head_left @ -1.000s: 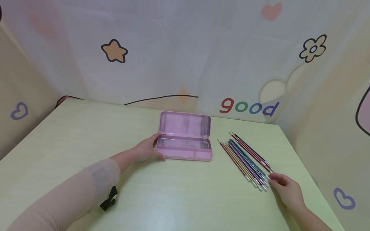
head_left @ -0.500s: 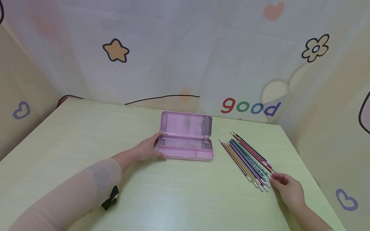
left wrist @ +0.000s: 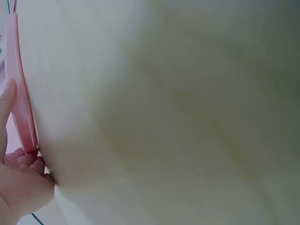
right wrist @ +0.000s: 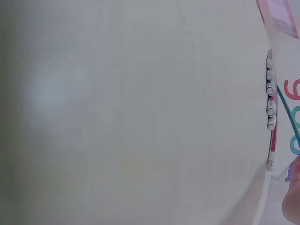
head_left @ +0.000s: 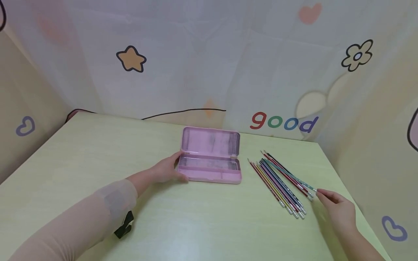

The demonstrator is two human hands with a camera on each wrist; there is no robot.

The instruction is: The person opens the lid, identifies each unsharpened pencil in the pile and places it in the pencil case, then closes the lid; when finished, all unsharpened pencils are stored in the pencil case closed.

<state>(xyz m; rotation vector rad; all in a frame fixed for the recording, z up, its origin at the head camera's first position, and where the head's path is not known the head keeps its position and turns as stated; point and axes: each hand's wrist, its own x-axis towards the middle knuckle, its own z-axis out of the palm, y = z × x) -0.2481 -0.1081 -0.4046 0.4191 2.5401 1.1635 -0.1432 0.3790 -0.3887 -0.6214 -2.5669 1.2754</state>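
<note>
Your right-hand grip has moved farther from the pink rectangular pencil case over the last second, swinging a slim teal pencil away from its neighbours and lifting its near end. You are pinching that end between thumb and fingers, well to the right of the case, while the pencil slants back toward the case, crossing over the red and black pencils; whether it touches them you cannot tell. Closer in, on the case's right, a slanting row of red, yellow, purple and navy pencils lies with silvery ends toward you. Your left-hand grip has stayed at the case's left end, holding it with the thumb at the front wall and the fingers round the side. Its hinged lid is folded back, away from you. To the case's left, nearer you, runs your beige sleeve. Pale green worktop carries the case and pencils; behind the case hangs a light printed cloth bearing an orange star.
</note>
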